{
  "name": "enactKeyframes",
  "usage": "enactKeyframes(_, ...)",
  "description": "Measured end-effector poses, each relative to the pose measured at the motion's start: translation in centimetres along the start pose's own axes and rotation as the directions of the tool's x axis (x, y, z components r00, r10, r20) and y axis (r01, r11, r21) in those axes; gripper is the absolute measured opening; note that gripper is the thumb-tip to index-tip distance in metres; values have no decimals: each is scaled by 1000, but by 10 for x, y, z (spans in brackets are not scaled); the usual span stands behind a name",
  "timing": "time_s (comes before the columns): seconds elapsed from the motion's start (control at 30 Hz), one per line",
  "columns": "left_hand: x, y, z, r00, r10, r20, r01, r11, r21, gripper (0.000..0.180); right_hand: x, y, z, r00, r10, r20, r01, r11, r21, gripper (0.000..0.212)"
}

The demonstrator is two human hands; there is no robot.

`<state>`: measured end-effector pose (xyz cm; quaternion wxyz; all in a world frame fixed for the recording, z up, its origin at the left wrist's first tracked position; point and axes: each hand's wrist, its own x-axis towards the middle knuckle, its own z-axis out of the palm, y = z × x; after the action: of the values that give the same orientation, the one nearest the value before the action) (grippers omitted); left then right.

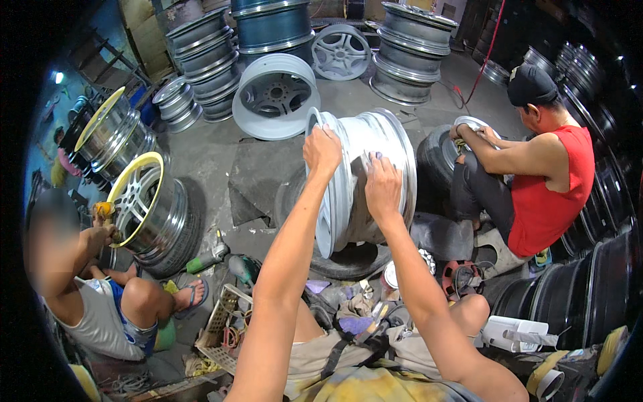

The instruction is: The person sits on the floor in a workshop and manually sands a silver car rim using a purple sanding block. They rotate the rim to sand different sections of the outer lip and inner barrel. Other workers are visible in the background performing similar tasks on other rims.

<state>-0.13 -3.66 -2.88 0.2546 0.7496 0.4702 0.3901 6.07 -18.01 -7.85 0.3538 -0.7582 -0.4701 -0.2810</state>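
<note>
In front of me a grey car wheel rim [365, 181] stands on its edge on a tyre [355, 262]. My left hand [323, 151] is closed round the upper part of the rim's left lip. My right hand [383, 187] presses on the barrel with fingers together, over a small purplish piece that looks like sandpaper, mostly hidden under the fingertips. The barrel is light grey on top and browner, dirtier low down. A purple scrap [355, 325] lies on the cloths by my lap.
At right a person in red [552, 177] works over another rim on a tyre. At left a seated person [107, 308] handles a yellow-edged rim [137, 201]. Rim stacks [412, 53] stand behind. A green power tool [209, 253], plastic crate [224, 318] and white container [516, 333] lie near me.
</note>
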Motion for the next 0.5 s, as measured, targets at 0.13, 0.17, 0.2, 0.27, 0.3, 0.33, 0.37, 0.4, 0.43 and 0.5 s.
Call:
enactKeyframes(0.13,-3,-1,-1,1000,1,-8,-1,1000,-6,39,-48,-7,-10,1000,2,13,-3,998,58,27)
enactKeyframes(0.17,-4,-3,-1,1000,-8,4,8,1000,4,39,-43,-7,-14,999,5,44,-7,999,45,27)
enactKeyframes(0.2,0,0,0,1000,-5,17,5,1000,12,39,-34,-6,-16,998,12,64,-14,1000,26,27)
enactKeyframes(0.27,1,2,1,1000,3,17,-3,1000,19,38,-15,-4,-12,997,3,71,-2,1000,-26,28)
enactKeyframes(0.3,-1,1,1,1000,8,3,-8,1000,19,38,-13,-5,-12,997,4,72,-2,999,-33,28)
enactKeyframes(0.33,-3,1,1,1000,13,-11,-13,1000,19,38,-11,-6,-11,997,5,74,-2,999,-39,29)
enactKeyframes(0.37,-1,-1,-2,1000,15,-11,-15,1000,19,38,-28,-9,-12,999,12,49,-11,1000,-7,32)
enactKeyframes(0.4,-2,-2,-4,1000,14,-8,-14,1000,13,38,-48,-7,-11,997,6,72,-4,1000,-26,34)
enactKeyframes(0.43,-4,-1,-4,1000,11,-3,-11,1000,3,38,-52,-5,-13,998,-11,55,12,1000,-12,33)
enactKeyframes(0.5,-4,4,-4,1000,-16,16,17,1000,-9,37,-44,-1,-15,997,-49,54,52,997,-53,32)
